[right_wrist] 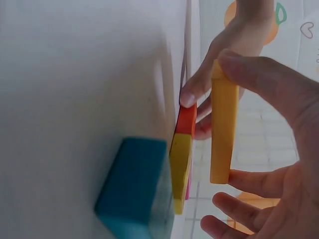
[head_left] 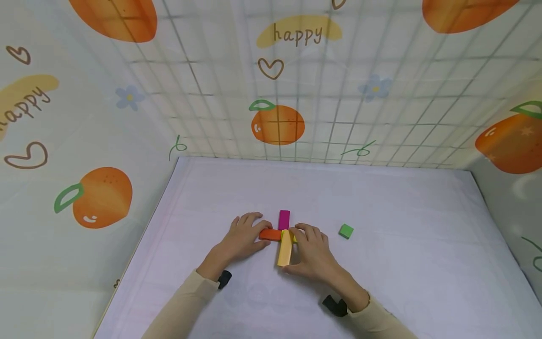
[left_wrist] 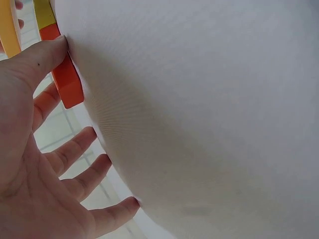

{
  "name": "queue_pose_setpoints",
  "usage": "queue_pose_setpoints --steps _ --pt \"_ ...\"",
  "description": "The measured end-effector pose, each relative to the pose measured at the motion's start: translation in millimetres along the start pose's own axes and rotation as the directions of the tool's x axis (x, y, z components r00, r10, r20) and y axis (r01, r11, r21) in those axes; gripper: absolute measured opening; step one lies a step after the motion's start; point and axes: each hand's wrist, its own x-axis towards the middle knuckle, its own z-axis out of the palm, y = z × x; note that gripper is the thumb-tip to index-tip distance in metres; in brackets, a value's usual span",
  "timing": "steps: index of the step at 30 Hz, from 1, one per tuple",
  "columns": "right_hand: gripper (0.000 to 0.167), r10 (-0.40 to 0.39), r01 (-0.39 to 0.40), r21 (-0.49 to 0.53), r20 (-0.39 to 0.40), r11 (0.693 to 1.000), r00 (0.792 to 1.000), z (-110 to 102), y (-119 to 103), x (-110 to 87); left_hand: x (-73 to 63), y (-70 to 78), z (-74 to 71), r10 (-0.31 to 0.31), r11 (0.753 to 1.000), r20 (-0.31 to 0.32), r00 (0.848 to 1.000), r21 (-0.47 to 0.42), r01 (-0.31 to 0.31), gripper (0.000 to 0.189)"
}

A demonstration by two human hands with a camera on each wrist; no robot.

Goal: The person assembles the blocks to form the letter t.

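Note:
My left hand (head_left: pixel 245 237) holds a red-orange block (head_left: pixel 270 235) between thumb and index finger; the other fingers are spread in the left wrist view. The block lies end to end with a yellow block (right_wrist: pixel 180 169). My right hand (head_left: pixel 315 253) pinches a light-orange block (head_left: pixel 285 249) by its two ends, thumb at one and a fingertip at the other. In the right wrist view this block stands off the table surface, beside the yellow one. A magenta block (head_left: pixel 284 220) lies just beyond the yellow block. A teal block (right_wrist: pixel 132 184) shows close under the right hand, hidden in the head view.
A small green block (head_left: pixel 346 231) lies to the right of the right hand. The white table (head_left: pixel 406 263) is bordered by patterned cloth walls (head_left: pixel 211 108) at the back and both sides. Black wrist straps (head_left: pixel 335 306) sit at the sleeves.

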Motion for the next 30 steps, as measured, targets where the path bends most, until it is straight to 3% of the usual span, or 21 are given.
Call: queue_pose_setpoints --steps 15,30 --pt "0.098 -0.05 0.049 0.019 0.043 0.999 0.998 10.5 -10.6 -1.1 -0.8 -1.7 1.7 0.008 1.0 -0.001 1.0 -0.001 -0.008 0.041" --pt "0.098 -0.044 0.05 -0.071 0.083 0.996 0.996 19.2 -11.6 -1.8 0.9 -1.7 2.7 -0.005 1.0 0.003 1.0 0.015 0.005 0.043"
